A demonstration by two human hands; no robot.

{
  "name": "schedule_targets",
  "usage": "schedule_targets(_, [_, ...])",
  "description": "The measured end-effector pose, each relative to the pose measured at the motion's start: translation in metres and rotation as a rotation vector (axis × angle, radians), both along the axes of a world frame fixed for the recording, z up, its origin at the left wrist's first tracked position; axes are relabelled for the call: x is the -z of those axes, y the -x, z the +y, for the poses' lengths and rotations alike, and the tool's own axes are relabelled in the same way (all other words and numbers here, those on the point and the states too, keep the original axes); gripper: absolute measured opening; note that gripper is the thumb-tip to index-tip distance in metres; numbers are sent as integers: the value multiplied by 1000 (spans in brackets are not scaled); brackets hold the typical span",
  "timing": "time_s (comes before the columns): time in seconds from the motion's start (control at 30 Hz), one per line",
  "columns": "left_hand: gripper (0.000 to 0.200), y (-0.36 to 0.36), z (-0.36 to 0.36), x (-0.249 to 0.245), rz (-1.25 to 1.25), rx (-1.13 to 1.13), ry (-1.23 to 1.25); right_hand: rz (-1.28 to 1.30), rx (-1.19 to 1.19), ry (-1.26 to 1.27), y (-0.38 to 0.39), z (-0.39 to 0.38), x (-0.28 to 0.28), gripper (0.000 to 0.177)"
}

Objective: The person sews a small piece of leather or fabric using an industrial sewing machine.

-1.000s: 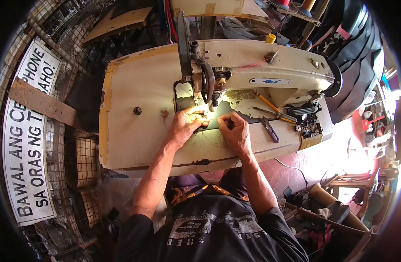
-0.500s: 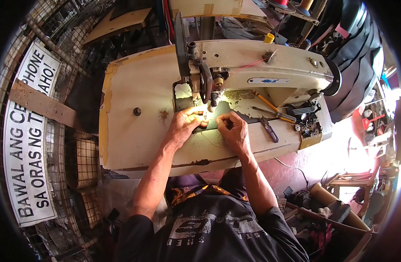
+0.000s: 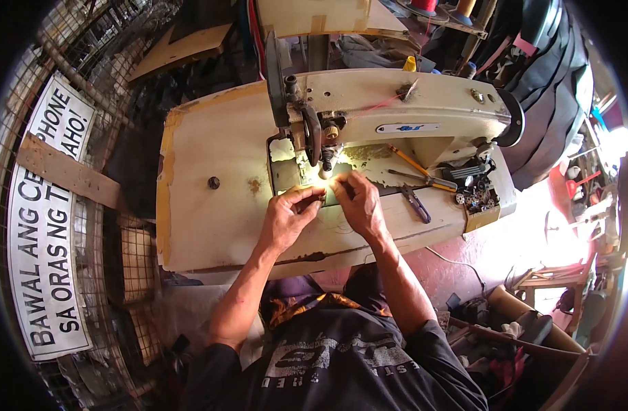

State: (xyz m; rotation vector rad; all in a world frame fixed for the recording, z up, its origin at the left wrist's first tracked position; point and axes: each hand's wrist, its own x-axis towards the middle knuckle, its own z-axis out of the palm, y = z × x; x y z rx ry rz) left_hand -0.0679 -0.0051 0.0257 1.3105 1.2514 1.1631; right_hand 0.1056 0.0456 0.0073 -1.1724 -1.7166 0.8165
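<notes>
Fingers (image 3: 338,187) of the right hand (image 3: 360,205) have drawn in beside the left hand (image 3: 285,216), both pinched narrow, on what I cannot tell, uniting their work, with the sewing machine (image 3: 409,103) just beyond them.

Left grip (image 3: 286,218) beside right grip (image 3: 359,205)

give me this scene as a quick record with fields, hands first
left hand: fingers pinched together near the needle area
right hand: fingers pinched, close beside the left; anything held is too small to tell
machine: sewing machine, bright light at the needle area
right of hands: thread snips lying on the tabletop
</notes>
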Motion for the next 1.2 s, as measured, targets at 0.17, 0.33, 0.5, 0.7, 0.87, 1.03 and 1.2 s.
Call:
schedule_targets(0.17, [25,5,-10,-3,152,-103,-216,-64,-225,-11,-6,-35,-4,14])
schedule_targets(0.33, [25,1,-32,-13,513,24,-366,-183,-220,-232,-24,-46,-57,4])
schedule_targets(0.5, [30,1,-48,-53,209,11,-435,-211,-382,-371,-20,-51,-38,13])
schedule_targets(0.7, [31,4,-68,-59,442,98,-503,-198,-310,-402,-31,-60,-89,8])
schedule_targets(0.87, [30,6,-70,-78,326,11,-508,-142,-562,-461,-22,-78,-61,23])
schedule_targets(1.03, [32,4,-85,-83,415,107,-516,-233,-329,-418,-38,-74,-117,14])
schedule_targets(1.2, [36,8,-83,-90,391,25,-559,-195,-569,-463,-20,-102,-89,21])
